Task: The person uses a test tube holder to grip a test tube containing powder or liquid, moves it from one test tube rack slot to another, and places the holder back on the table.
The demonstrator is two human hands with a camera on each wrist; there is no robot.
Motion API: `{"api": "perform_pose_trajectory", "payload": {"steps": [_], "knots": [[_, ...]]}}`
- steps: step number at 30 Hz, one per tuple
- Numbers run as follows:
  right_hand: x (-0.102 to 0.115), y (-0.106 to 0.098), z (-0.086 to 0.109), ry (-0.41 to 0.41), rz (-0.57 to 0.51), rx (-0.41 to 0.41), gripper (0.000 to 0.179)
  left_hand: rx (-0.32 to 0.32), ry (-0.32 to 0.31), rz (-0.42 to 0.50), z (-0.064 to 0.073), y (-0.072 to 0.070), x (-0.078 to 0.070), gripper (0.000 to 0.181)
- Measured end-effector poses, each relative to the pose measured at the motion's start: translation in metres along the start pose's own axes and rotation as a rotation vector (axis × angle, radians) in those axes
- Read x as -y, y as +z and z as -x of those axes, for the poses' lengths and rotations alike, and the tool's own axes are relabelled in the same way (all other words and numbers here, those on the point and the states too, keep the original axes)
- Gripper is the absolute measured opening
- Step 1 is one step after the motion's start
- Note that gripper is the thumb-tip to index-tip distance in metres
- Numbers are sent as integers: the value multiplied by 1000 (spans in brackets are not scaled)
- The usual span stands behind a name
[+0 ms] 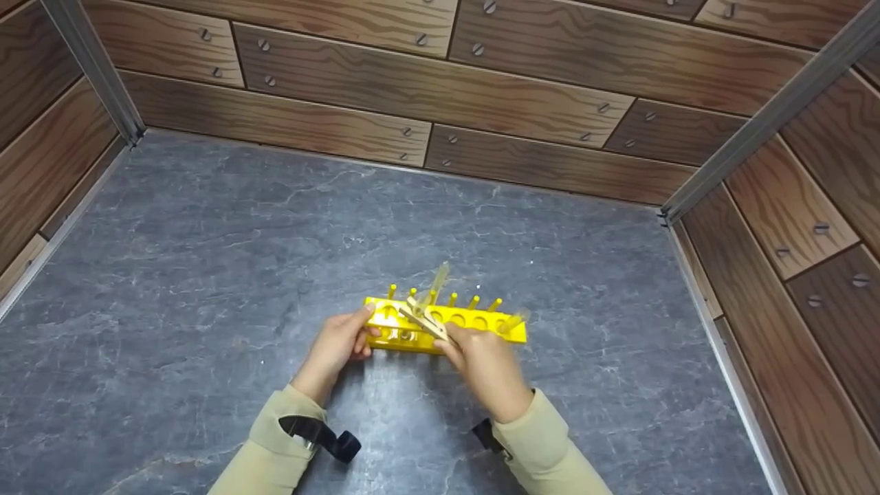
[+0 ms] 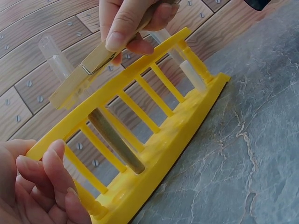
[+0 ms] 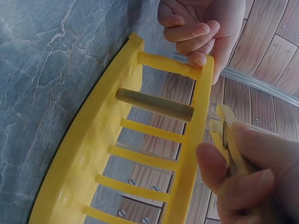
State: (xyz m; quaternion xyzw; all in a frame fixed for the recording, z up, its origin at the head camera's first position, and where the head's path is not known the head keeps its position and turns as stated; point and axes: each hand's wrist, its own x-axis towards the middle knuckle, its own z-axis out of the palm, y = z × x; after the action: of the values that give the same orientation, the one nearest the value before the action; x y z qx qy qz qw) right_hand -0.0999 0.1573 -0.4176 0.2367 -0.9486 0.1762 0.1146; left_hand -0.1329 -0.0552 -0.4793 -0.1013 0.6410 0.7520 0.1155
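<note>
A yellow test tube rack (image 1: 520,335) stands on the grey surface in front of me. At its left end my left hand (image 1: 335,342) grips the top bar between thumb and curled fingers. My right hand (image 1: 487,363) pinches a wooden test tube clamp (image 1: 432,324) over the rack. The clamp's front end is at the clear upper part of a tilted test tube (image 2: 55,58). That tube's lower part, in the rack near the left end, shows a dark brownish content (image 2: 117,142). A second test tube (image 2: 192,77) with whitish content stands at the rack's right end.
The grey marbled surface (image 1: 275,227) spreads around the rack. Wood-patterned panels (image 1: 357,75) wall it at the back and both sides, with metal corner posts (image 1: 96,69). Drying pegs (image 1: 474,301) stick up along the rack's far side. Black straps (image 1: 309,430) are on the wrists.
</note>
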Motion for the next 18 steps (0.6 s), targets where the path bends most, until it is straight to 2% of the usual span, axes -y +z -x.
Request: {"api": "perform_pose_trajectory", "payload": {"steps": [11,18], "knots": [[0,2,-1,8,-5,8,19,-14,12,-12,4,-1,-4,39],[-1,0,-3,43,6,31,20,-6,20,-10,1,1,-3,40]]}}
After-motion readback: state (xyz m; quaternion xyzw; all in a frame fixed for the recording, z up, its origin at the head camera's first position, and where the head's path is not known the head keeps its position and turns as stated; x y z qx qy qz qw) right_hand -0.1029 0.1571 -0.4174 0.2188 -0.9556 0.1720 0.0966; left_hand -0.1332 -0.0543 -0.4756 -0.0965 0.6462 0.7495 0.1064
